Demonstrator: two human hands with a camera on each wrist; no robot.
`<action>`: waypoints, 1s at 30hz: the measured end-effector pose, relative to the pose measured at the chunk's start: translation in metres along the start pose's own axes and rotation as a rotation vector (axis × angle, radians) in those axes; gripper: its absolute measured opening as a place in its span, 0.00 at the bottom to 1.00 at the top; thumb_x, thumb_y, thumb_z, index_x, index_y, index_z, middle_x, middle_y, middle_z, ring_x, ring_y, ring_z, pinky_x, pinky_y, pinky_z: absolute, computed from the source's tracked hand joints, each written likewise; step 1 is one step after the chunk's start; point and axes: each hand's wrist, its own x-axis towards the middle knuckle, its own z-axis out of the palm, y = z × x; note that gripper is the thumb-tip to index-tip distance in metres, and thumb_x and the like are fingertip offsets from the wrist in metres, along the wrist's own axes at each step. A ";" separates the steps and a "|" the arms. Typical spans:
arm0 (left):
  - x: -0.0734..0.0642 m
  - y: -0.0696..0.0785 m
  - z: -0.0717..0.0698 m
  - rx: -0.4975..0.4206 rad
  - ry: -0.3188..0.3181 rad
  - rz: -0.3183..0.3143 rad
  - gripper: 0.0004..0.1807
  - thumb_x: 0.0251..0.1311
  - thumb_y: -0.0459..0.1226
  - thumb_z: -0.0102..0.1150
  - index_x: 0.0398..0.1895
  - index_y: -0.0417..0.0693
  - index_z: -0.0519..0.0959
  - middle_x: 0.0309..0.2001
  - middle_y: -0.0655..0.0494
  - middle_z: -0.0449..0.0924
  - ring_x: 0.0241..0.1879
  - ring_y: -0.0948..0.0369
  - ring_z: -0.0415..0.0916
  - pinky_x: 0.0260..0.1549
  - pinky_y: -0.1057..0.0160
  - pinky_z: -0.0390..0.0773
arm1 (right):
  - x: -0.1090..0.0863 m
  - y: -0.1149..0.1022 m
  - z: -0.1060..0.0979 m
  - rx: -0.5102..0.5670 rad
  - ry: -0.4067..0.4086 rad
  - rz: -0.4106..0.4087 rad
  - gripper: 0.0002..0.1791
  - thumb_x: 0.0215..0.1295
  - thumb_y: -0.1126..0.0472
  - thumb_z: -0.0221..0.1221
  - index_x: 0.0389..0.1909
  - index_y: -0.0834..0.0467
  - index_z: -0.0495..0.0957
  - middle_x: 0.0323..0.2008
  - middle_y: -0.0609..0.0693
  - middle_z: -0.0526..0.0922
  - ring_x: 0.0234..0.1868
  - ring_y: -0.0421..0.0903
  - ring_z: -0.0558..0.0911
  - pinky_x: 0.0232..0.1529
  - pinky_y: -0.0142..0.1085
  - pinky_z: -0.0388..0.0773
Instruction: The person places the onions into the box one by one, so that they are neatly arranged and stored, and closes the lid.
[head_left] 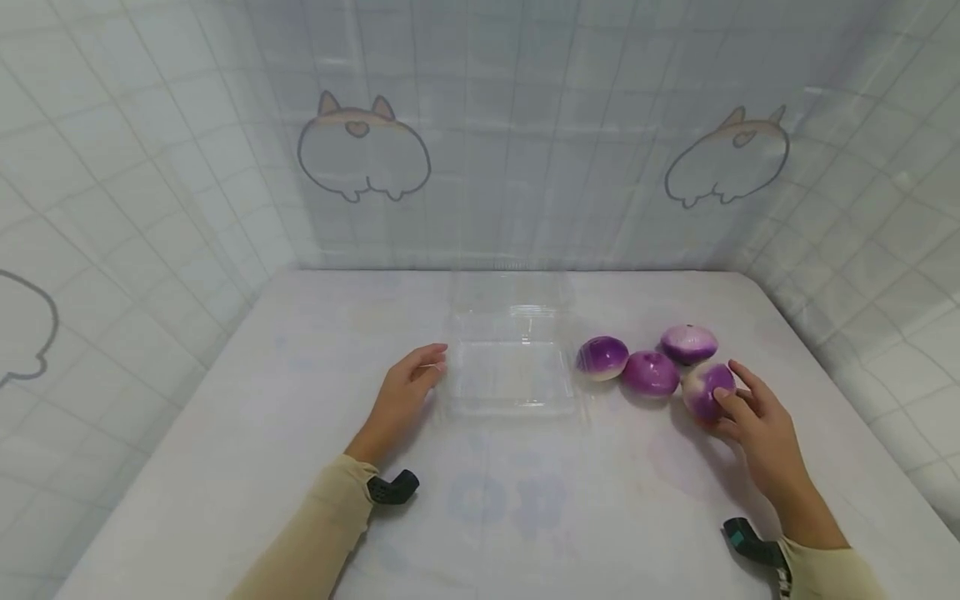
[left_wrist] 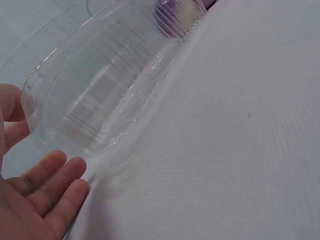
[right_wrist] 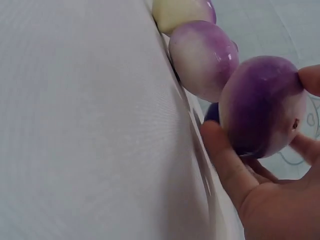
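A glossy purple-and-white onion (head_left: 701, 393) is in my right hand (head_left: 761, 437), gripped between thumb and fingers at the right end of a cluster. Its purple side and a small dark spot show in the right wrist view, where the held onion (right_wrist: 260, 107) overlaps a neighbouring onion (right_wrist: 202, 60). At the table's middle stands a clear plastic box (head_left: 513, 379), its lid (head_left: 510, 292) folded back. My left hand (head_left: 405, 392) is at the box's left side. In the left wrist view, two fingertips meet the box corner, while the other fingers extend loosely below the rim.
Between the box and my right hand sit a dark purple onion (head_left: 602, 357), a magenta onion (head_left: 650, 373) and a paler onion (head_left: 688, 343), close together. The white-covered table (head_left: 300, 333) meets a tiled-pattern curtain (head_left: 495, 167) behind and at both sides.
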 end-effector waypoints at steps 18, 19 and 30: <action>-0.004 -0.006 0.007 0.020 -0.074 0.008 0.28 0.72 0.46 0.57 0.73 0.65 0.67 0.68 0.58 0.71 0.65 0.57 0.71 0.66 0.48 0.66 | -0.004 0.003 0.003 0.625 -0.108 -0.153 0.24 0.77 0.70 0.46 0.70 0.53 0.58 0.56 0.55 0.63 0.51 0.41 0.82 0.47 0.34 0.82; -0.003 -0.006 0.007 0.022 -0.067 0.007 0.28 0.72 0.46 0.57 0.73 0.64 0.67 0.68 0.57 0.71 0.65 0.56 0.71 0.65 0.48 0.66 | -0.002 0.002 0.003 0.643 -0.098 -0.156 0.23 0.77 0.69 0.45 0.69 0.53 0.58 0.57 0.54 0.62 0.50 0.41 0.82 0.47 0.34 0.82; 0.002 -0.015 0.003 0.014 -0.052 0.039 0.28 0.72 0.46 0.57 0.73 0.62 0.68 0.68 0.56 0.72 0.64 0.56 0.72 0.65 0.47 0.67 | 0.023 -0.024 0.012 0.718 0.054 -0.088 0.19 0.76 0.63 0.53 0.61 0.51 0.58 0.56 0.53 0.62 0.49 0.41 0.81 0.43 0.33 0.83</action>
